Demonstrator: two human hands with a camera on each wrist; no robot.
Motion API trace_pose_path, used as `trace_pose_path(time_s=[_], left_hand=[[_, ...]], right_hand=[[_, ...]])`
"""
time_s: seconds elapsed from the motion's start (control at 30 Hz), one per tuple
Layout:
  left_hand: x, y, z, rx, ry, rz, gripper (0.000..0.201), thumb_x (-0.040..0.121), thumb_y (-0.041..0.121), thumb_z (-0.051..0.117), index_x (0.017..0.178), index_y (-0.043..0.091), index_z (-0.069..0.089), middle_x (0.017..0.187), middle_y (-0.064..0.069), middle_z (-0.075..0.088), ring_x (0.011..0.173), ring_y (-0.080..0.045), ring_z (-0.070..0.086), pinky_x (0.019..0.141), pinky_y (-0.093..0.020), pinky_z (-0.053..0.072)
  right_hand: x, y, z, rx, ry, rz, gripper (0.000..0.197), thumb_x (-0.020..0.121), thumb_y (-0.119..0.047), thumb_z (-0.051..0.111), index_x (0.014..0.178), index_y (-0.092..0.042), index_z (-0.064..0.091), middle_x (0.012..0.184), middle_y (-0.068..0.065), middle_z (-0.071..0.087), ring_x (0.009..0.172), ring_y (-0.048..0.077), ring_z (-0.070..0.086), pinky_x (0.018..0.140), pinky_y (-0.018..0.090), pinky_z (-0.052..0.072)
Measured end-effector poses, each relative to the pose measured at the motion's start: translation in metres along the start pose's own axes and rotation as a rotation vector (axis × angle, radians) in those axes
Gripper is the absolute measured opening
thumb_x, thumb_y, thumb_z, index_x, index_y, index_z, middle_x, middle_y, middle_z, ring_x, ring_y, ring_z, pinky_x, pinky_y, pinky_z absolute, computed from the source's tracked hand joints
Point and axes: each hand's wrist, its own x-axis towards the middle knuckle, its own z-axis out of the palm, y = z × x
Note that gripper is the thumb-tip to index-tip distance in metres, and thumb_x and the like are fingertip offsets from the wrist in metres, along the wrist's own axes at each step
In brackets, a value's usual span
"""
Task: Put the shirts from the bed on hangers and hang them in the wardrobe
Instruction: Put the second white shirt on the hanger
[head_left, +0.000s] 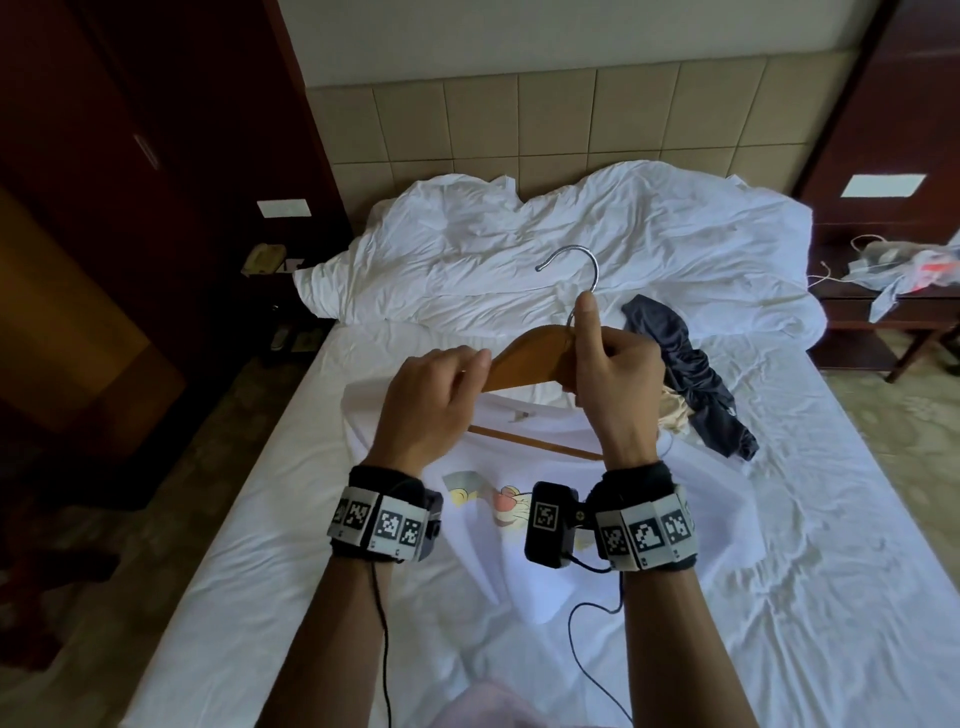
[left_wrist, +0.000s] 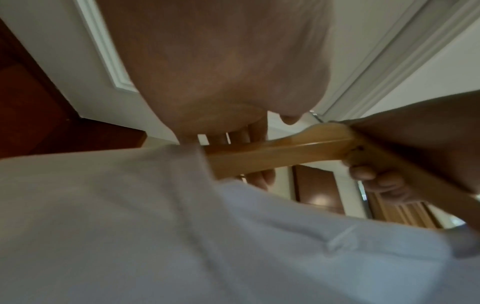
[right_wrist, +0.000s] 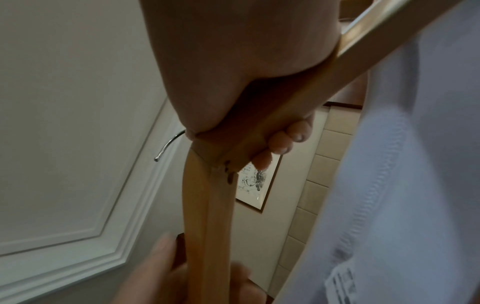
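Note:
A wooden hanger (head_left: 530, 358) with a metal hook (head_left: 576, 254) is held above a white cartoon-print shirt (head_left: 467, 561) spread on the bed. My right hand (head_left: 613, 364) grips the hanger's middle, thumb up along the hook's stem. My left hand (head_left: 441, 384) pinches the shirt's upper edge at the hanger's left arm. In the left wrist view the shirt (left_wrist: 155, 226) is bunched over the left end of the hanger (left_wrist: 285, 152). The right wrist view shows the hanger (right_wrist: 207, 216) with the shirt (right_wrist: 402, 164) beside it. A dark shirt (head_left: 691, 374) lies crumpled to the right.
A rumpled white duvet (head_left: 519, 244) is piled at the padded headboard. A dark wooden wardrobe (head_left: 130, 156) stands on the left. The right nightstand (head_left: 883, 312) carries plastic bags. A beige garment (head_left: 675, 410) lies half under the dark shirt. The mattress (head_left: 779, 571) is white.

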Motion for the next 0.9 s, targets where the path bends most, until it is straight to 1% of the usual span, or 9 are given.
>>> trace_pose_path(time_s=[0.07, 0.23, 0.3, 0.37, 0.5, 0.6, 0.7, 0.77, 0.9], left_hand=[[0.006, 0.01, 0.006, -0.015, 0.043, 0.025, 0.046, 0.11, 0.044, 0.034, 0.067, 0.028, 0.04, 0.058, 0.005, 0.045, 0.057, -0.015, 0.048, 0.058, -0.039, 0.042], [0.016, -0.001, 0.002, -0.03, 0.145, 0.004, 0.054, 0.111, 0.046, 0.025, 0.074, 0.012, 0.046, 0.058, 0.002, 0.052, 0.055, -0.026, 0.055, 0.058, -0.045, 0.05], [0.02, -0.007, -0.007, -0.013, 0.169, 0.027, 0.05, 0.111, 0.046, 0.023, 0.076, 0.017, 0.043, 0.062, 0.001, 0.058, 0.061, -0.032, 0.062, 0.062, -0.046, 0.052], [0.024, -0.015, -0.017, 0.005, 0.197, 0.056, 0.042, 0.111, 0.042, 0.023, 0.078, 0.023, 0.04, 0.065, 0.005, 0.053, 0.064, -0.035, 0.064, 0.063, -0.043, 0.051], [0.027, -0.036, -0.038, 0.025, 0.182, 0.103, 0.052, 0.111, 0.044, 0.019, 0.085, 0.015, 0.053, 0.071, 0.005, 0.049, 0.07, -0.032, 0.061, 0.065, -0.043, 0.048], [0.027, -0.051, -0.055, -0.016, 0.184, 0.104, 0.042, 0.11, 0.041, 0.03, 0.097, 0.012, 0.058, 0.087, -0.003, 0.061, 0.085, -0.027, 0.057, 0.074, -0.045, 0.046], [0.027, -0.058, -0.08, 0.013, 0.235, 0.072, 0.024, 0.108, 0.036, 0.049, 0.102, 0.013, 0.056, 0.088, -0.001, 0.064, 0.082, -0.019, 0.055, 0.07, -0.034, 0.039], [0.027, -0.06, -0.099, -0.006, 0.187, 0.017, 0.021, 0.106, 0.033, 0.054, 0.096, 0.015, 0.053, 0.079, 0.002, 0.063, 0.071, -0.016, 0.055, 0.062, -0.031, 0.035], [0.016, -0.056, -0.131, -0.113, -0.047, -0.032, 0.036, 0.106, 0.037, 0.05, 0.078, 0.017, 0.061, 0.067, 0.005, 0.063, 0.065, -0.014, 0.062, 0.059, -0.031, 0.044]], right_hand=[[-0.004, -0.006, 0.006, 0.011, -0.055, 0.007, 0.087, 0.098, -0.075, 0.047, 0.058, 0.003, 0.051, 0.056, 0.025, 0.054, 0.059, 0.044, 0.057, 0.055, 0.048, 0.048], [-0.01, -0.025, 0.019, 0.01, -0.144, -0.041, 0.084, 0.102, -0.072, 0.045, 0.066, 0.004, 0.05, 0.061, 0.025, 0.053, 0.062, 0.043, 0.055, 0.058, 0.05, 0.047], [-0.012, -0.034, 0.024, -0.02, -0.199, -0.048, 0.076, 0.099, -0.07, 0.052, 0.071, 0.0, 0.052, 0.065, 0.021, 0.057, 0.064, 0.038, 0.059, 0.061, 0.05, 0.05], [-0.014, -0.04, 0.031, -0.07, -0.254, -0.054, 0.067, 0.094, -0.068, 0.062, 0.078, -0.004, 0.057, 0.071, 0.019, 0.063, 0.069, 0.038, 0.064, 0.064, 0.052, 0.053], [-0.019, -0.048, 0.052, -0.139, -0.321, -0.057, 0.051, 0.095, -0.053, 0.072, 0.088, -0.003, 0.062, 0.079, 0.025, 0.065, 0.072, 0.042, 0.063, 0.063, 0.049, 0.052], [-0.029, -0.058, 0.07, -0.13, -0.35, 0.03, 0.048, 0.096, -0.051, 0.071, 0.094, -0.004, 0.064, 0.082, 0.025, 0.068, 0.067, 0.032, 0.065, 0.062, 0.042, 0.05], [-0.035, -0.076, 0.084, -0.093, -0.402, 0.18, 0.042, 0.1, -0.046, 0.069, 0.104, -0.004, 0.065, 0.092, 0.021, 0.074, 0.074, 0.022, 0.067, 0.068, 0.038, 0.053], [-0.037, -0.088, 0.09, -0.075, -0.437, 0.226, 0.044, 0.101, -0.047, 0.066, 0.111, -0.004, 0.064, 0.098, 0.021, 0.074, 0.08, 0.025, 0.07, 0.073, 0.041, 0.056], [-0.04, -0.117, 0.105, -0.002, -0.464, 0.238, 0.044, 0.105, -0.044, 0.061, 0.114, -0.001, 0.06, 0.104, 0.026, 0.074, 0.084, 0.028, 0.074, 0.085, 0.053, 0.061]])
